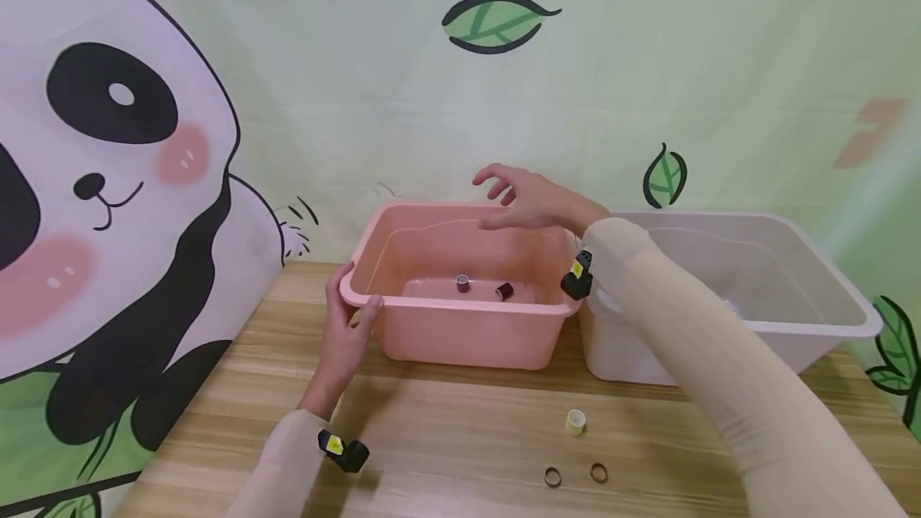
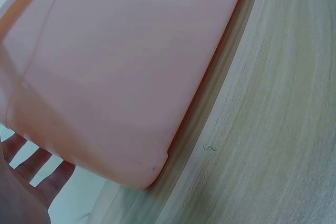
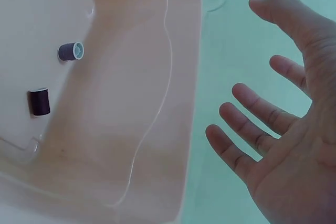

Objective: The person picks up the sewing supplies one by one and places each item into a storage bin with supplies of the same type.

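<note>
At its left front corner, the pink plastic tub (image 1: pixel 468 334) is held by my left hand (image 1: pixel 344 348), thumb at the rim and fingers along the outer side. The left wrist view shows those fingers (image 2: pixel 56 179) against the end wall. Over the tub's back right part hovers my right hand (image 1: pixel 534 200), fingers spread and slightly bent, holding nothing. Two thread spools lie on the tub's floor: a grey-purple spool (image 3: pixel 70 51) and a dark maroon spool (image 3: pixel 40 102).
A larger white tub (image 1: pixel 791 330) stands right of the pink one, partly behind my right sleeve. On the wooden table (image 1: pixel 446 438) in front are a pale cream spool (image 1: pixel 576 422) and two small dark rings, a left ring (image 1: pixel 552 470) and a right ring (image 1: pixel 599 465).
</note>
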Demonstrator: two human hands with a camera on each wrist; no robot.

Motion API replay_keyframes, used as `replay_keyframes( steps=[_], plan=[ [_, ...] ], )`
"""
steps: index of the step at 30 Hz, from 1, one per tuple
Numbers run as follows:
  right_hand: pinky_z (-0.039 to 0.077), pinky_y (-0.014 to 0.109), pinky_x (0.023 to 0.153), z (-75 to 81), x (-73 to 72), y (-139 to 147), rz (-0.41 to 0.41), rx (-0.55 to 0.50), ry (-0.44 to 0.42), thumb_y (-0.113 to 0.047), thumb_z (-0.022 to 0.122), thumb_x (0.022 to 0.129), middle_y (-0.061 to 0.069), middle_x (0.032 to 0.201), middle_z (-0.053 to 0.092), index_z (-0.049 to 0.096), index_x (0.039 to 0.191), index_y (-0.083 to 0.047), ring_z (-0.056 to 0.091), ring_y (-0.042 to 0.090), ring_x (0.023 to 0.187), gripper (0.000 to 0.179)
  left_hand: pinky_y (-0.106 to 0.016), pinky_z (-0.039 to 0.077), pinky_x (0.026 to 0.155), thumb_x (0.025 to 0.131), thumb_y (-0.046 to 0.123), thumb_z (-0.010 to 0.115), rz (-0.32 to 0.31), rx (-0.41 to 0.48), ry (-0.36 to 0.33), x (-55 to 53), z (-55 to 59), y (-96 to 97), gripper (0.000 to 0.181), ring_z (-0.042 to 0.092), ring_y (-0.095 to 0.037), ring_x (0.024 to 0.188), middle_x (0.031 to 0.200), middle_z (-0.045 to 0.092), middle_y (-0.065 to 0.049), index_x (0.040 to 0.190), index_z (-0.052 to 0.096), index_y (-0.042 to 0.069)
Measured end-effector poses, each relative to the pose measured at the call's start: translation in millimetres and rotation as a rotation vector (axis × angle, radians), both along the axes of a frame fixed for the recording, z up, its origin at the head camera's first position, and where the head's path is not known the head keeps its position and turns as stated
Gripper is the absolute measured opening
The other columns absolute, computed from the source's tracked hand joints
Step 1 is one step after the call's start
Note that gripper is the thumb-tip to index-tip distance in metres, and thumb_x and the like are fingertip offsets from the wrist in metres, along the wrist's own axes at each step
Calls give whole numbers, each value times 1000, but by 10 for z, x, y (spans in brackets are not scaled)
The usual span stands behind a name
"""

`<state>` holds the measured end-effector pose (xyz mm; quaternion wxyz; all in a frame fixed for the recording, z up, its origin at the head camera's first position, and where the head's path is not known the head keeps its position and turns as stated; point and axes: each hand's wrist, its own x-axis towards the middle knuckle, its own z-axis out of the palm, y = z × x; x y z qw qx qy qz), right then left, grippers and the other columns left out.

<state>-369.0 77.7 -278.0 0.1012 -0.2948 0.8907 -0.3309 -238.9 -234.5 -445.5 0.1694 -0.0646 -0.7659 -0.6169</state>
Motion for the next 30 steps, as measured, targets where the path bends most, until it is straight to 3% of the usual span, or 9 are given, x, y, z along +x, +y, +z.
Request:
replay_keyframes(
  steps=[11,21,30],
  plan=[
    [45,54,109,56,127,210,87,-22,44,-42,82,85,9,154,44,38,152,-23,42,35,140,82,-44,47,108,104,35,62,8,-9,9,0,6,31,67,45,-30,139,159,35,4,158,22,37],
    [38,55,114,133,324,419,130,-1,51,-45,79,87,0,155,42,36,153,-27,39,27,143,81,-16,49,97,105,22,59,0,9,29,-1,-2,11,66,45,-39,134,157,37,-3,159,22,31],
    [32,58,117,111,449,580,159,-13,58,-41,78,89,2,157,41,36,154,-26,38,30,145,79,-18,49,98,105,28,60,-12,11,31,-9,-5,6,66,46,-38,135,157,37,-4,159,22,30]
  ],
)
